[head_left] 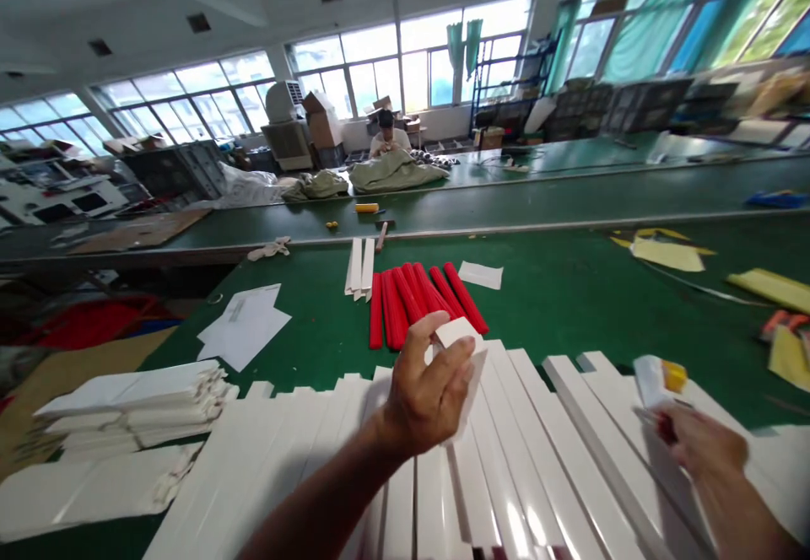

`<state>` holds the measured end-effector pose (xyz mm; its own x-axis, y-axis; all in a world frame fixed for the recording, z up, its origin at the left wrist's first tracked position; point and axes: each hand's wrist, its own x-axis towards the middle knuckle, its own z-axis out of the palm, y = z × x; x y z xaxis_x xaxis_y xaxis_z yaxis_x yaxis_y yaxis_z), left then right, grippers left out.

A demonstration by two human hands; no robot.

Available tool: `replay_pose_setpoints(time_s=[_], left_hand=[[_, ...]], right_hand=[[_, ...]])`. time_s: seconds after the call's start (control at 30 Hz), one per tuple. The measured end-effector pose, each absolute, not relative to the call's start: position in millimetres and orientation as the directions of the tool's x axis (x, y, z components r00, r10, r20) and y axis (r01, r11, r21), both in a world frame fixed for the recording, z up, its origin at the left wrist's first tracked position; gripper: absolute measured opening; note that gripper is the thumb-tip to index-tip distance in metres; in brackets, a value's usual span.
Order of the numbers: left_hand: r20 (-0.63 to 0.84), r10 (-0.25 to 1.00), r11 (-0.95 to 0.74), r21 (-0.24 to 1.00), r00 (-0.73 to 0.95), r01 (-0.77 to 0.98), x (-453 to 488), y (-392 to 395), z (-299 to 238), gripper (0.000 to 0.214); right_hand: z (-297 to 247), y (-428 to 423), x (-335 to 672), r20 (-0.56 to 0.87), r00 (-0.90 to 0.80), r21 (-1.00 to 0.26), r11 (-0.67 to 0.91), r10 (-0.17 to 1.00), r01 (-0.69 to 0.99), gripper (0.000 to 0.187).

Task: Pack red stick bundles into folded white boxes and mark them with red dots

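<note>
My left hand (pixel 427 391) is raised over the table, its fingers closed round the end of a long white carton box (pixel 465 358). My right hand (pixel 699 442) is at the lower right, closed on a white tube with a yellow cap (pixel 658 379), blurred by motion. Below both hands lies a row of several long white folded boxes (pixel 544 476) side by side on the green table (pixel 557 298). Beyond my left hand lies a bunch of red sticks (pixel 411 298).
A stack of flat white cartons (pixel 132 408) lies at the left, with loose white sheets (pixel 244 324) behind it. Yellow paper pieces (pixel 671 252) lie at the right. Far off, a person (pixel 387 134) sits at another green table beside green cloth (pixel 392 172).
</note>
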<state>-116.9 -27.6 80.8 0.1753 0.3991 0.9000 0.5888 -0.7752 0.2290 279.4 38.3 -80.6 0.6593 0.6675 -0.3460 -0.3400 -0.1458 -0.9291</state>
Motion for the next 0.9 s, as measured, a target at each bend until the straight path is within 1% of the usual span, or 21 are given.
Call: replay_pose_setpoints(time_s=[0.07, 0.1, 0.17, 0.2, 0.23, 0.3, 0.37, 0.43, 0.53, 0.67, 0.73, 0.83, 0.9], left_hand=[[0.896, 0.421, -0.739, 0.249, 0.141, 0.626, -116, -27, 79, 0.031], [0.896, 0.424, -0.729, 0.248, 0.136, 0.638, -116, -27, 78, 0.030], [0.897, 0.418, -0.723, 0.233, 0.144, 0.650, -114, -26, 77, 0.029], [0.897, 0.415, -0.725, 0.226, 0.151, 0.651, -113, -25, 77, 0.029], [0.897, 0.414, -0.725, 0.222, 0.156, 0.652, -112, -25, 78, 0.030], [0.894, 0.420, -0.720, 0.223, 0.157, 0.658, -110, -26, 79, 0.031], [0.892, 0.429, -0.711, 0.235, 0.143, 0.663, -109, -28, 79, 0.032], [0.895, 0.433, -0.709, 0.263, 0.109, 0.655, -107, -29, 77, 0.031], [0.908, 0.418, -0.715, 0.301, 0.041, 0.632, -104, -29, 74, 0.034], [0.917, 0.400, -0.702, 0.305, 0.002, 0.644, -98, -29, 73, 0.043], [0.919, 0.395, -0.694, 0.304, -0.007, 0.653, -95, -30, 74, 0.047], [0.922, 0.388, -0.687, 0.289, 0.000, 0.667, -94, -30, 72, 0.051], [0.915, 0.402, -0.683, 0.282, 0.024, 0.674, -95, -30, 71, 0.053]], right_hand=[[-48, 39, 248, -0.304, 0.611, -0.936, -0.109, 0.731, -0.336, 0.032], [-28, 36, 227, -0.263, 0.525, -0.936, -0.082, 0.809, -0.343, 0.032], [18, 23, 177, -0.163, 0.411, -0.936, -0.009, 0.897, -0.351, 0.039], [41, 14, 151, -0.115, 0.285, -0.936, -0.008, 0.952, -0.353, 0.040], [62, 4, 125, -0.070, 0.181, -0.936, -0.002, 0.981, -0.351, 0.037], [94, -15, 83, 0.006, -0.003, -0.940, 0.004, 1.000, -0.341, 0.030], [110, -27, 56, 0.058, -0.092, -0.942, 0.024, 0.994, -0.335, 0.024], [115, -31, 44, 0.083, -0.117, -0.942, 0.040, 0.990, -0.334, 0.021], [114, -29, 40, 0.081, -0.100, -0.948, 0.046, 0.992, -0.314, 0.023], [115, -27, 38, 0.054, -0.031, -0.982, 0.048, 0.998, -0.181, 0.030], [117, -26, 37, 0.039, -0.026, -0.992, 0.035, 0.999, -0.120, 0.035], [124, -21, 37, -0.022, -0.072, -0.993, -0.030, 0.997, -0.115, 0.044], [130, -16, 39, -0.113, -0.127, -0.982, -0.130, 0.985, -0.136, 0.049]])
